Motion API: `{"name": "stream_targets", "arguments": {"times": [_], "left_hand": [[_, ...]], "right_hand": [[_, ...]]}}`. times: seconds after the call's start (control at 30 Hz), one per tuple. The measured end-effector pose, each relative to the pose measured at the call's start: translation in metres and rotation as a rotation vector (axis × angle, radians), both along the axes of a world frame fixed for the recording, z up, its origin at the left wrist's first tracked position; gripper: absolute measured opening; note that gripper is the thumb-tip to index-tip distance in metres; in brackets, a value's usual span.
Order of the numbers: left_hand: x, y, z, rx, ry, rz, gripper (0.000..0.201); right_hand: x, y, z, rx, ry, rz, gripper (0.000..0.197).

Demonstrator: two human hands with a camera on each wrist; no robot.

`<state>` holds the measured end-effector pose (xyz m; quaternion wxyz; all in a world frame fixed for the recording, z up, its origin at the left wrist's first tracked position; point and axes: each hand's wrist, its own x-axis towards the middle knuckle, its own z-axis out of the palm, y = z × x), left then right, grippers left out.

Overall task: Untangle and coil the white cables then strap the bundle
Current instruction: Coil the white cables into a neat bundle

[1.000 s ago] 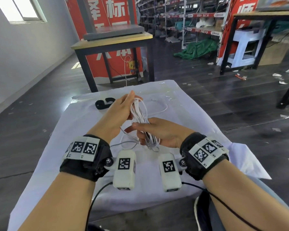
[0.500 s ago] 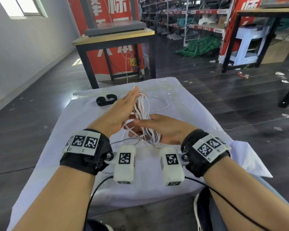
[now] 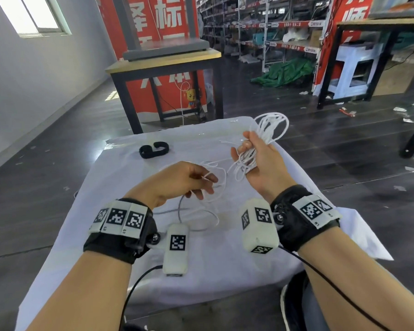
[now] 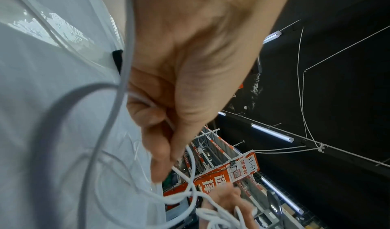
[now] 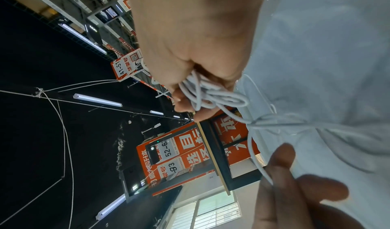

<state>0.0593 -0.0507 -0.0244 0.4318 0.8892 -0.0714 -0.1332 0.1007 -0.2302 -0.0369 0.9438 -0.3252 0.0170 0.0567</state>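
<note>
While apart — each grip (image 3: 256, 161) round white cables (image 3: 270, 130)

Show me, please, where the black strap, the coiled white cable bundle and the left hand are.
black strap (image 3: 154, 150): head view, middle of the band.
white cable bundle (image 3: 271, 126): head view, upper loops.
left hand (image 3: 177, 181): head view, back of hand.

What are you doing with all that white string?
It is thin white cable being tidied. The right hand grips a bunch of white cable loops lifted above the white cloth-covered table. The left hand pinches a loose white strand that runs to the bunch. The curled black strap lies untouched on the cloth, so the bundle is not strapped yet.
</note>
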Motion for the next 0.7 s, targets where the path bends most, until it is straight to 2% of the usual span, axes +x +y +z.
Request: {"name": "stream_targets", "arguments": {"times": [0.07, 0.2, 0.23, 0.3, 0.37, 0.4, 0.43, 0.53, 0.6, 0.63, 0.7], "left_hand": [[0.002, 0.003, 0.000, -0.038, -0.025, 0.086, 0.020], [0.013, 0.015, 0.001, -0.320, -0.036, 0.455, 0.027], [0.014, 0.019, 0.002, -0.447, -0.037, 0.569, 0.026], [0.013, 0.031, 0.005, -0.816, -0.086, 0.776, 0.020], [0.010, 0.045, 0.007, -1.161, -0.183, 0.857, 0.020], [0.011, 0.052, 0.006, -1.216, -0.238, 0.858, 0.023], [0.012, 0.058, 0.004, -1.200, -0.285, 0.854, 0.026], [0.019, 0.063, -0.003, -0.946, -0.420, 0.886, 0.027], [0.022, 0.063, -0.008, -0.842, -0.501, 0.930, 0.027], [0.024, 0.065, -0.010, -0.803, -0.510, 0.955, 0.027], [0.028, 0.070, -0.014, -0.616, -0.390, 0.977, 0.026]], "right_hand": [[0.003, -0.006, 0.002, 0.044, 0.009, -0.071, 0.021], [0.008, -0.014, 0.002, 0.056, 0.077, -0.231, 0.020], [0.009, -0.016, 0.002, 0.032, 0.098, -0.278, 0.020], [0.010, -0.021, 0.001, -0.007, 0.130, -0.355, 0.021], [0.011, -0.024, 0.001, -0.039, 0.156, -0.410, 0.021], [0.011, -0.025, 0.002, -0.064, 0.162, -0.437, 0.021], [0.010, -0.024, 0.001, -0.097, 0.165, -0.463, 0.021], [0.008, -0.017, 0.000, -0.173, 0.163, -0.498, 0.022], [0.007, -0.013, -0.001, -0.205, 0.153, -0.487, 0.022], [0.006, -0.012, -0.001, -0.214, 0.149, -0.474, 0.023], [0.006, -0.012, -0.001, -0.231, 0.137, -0.428, 0.023]]}}
